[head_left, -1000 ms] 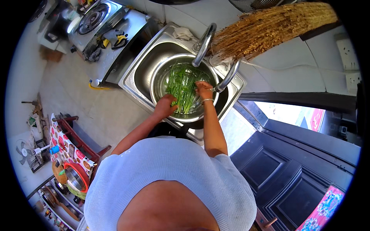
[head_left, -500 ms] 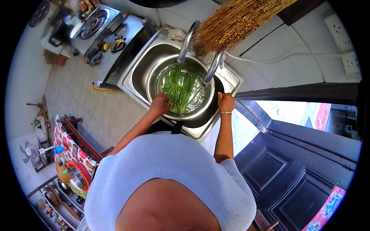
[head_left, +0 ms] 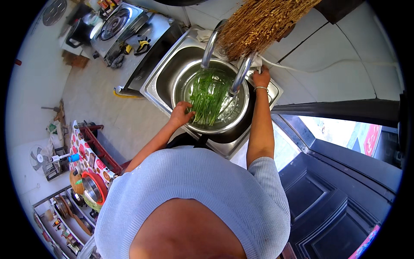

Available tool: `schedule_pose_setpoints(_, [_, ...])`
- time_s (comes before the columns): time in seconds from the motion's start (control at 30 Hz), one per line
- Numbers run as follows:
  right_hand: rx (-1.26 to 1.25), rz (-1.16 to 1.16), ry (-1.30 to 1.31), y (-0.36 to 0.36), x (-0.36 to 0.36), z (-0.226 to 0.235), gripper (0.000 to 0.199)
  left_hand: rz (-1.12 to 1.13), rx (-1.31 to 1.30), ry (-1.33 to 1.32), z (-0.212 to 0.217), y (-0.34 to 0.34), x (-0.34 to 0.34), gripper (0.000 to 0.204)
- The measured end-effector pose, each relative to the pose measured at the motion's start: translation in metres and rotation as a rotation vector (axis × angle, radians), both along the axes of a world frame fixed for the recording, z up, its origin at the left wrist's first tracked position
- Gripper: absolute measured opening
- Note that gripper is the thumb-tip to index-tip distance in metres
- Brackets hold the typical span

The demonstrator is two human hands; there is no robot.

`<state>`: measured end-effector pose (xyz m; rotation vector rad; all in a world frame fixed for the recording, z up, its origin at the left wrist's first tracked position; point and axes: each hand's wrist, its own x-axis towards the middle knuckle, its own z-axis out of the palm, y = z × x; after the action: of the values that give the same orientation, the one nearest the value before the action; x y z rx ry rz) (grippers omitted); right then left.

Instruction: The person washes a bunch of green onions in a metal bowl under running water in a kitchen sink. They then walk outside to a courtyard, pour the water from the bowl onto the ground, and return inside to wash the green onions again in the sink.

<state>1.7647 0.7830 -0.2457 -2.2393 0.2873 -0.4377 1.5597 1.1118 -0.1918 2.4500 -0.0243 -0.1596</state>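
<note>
A round steel basin (head_left: 245, 109) stands in the sink (head_left: 148, 86), holding water and a bunch of long, thin green vegetable stalks like chives (head_left: 209, 97). My left hand (head_left: 181, 115) is over the basin's near left rim, beside the stalks, its fingers apart and holding nothing. Two curved metal taps, the left tap (head_left: 211, 47) and the right tap (head_left: 241, 75), arch over the basin. My right hand (head_left: 261, 77) reaches to the sink's back right corner, behind the right tap. Its fingers are closed near the tap's base; whatever they grip is too small to name.
A straw broom head (head_left: 267, 26) hangs over the taps. Left of the sink is a metal counter (head_left: 151, 32) with a gas stove (head_left: 116, 23). A white cable (head_left: 310, 69) runs along the tiles. At right stands a dark door (head_left: 336, 211).
My right hand has moved from beside the basin's right rim up and away to the sink's back right corner. The left hand stays at the rim, fingers slightly farther off the stalks.
</note>
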Motion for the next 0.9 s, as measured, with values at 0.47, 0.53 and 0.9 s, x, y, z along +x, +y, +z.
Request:
schedule_pose_setpoints(0.47, [0.983, -0.101, 0.117, 0.005, -0.046, 0.099, 0.039, -0.007, -0.046, 0.060, -0.002, -0.003, -0.006, 0.031])
schedule_pose_setpoints(0.53, [0.842, -0.147, 0.026, 0.017, -0.060, 0.091, 0.033, -0.068, -0.009, 0.048, -0.007, 0.002, -0.001, 0.033])
schedule_pose_setpoints(0.9, [-0.393, 0.179, 0.556, 0.143, -0.174, 0.025, 0.058, -0.502, 0.268, -0.080, -0.008, -0.018, 0.059, 0.069])
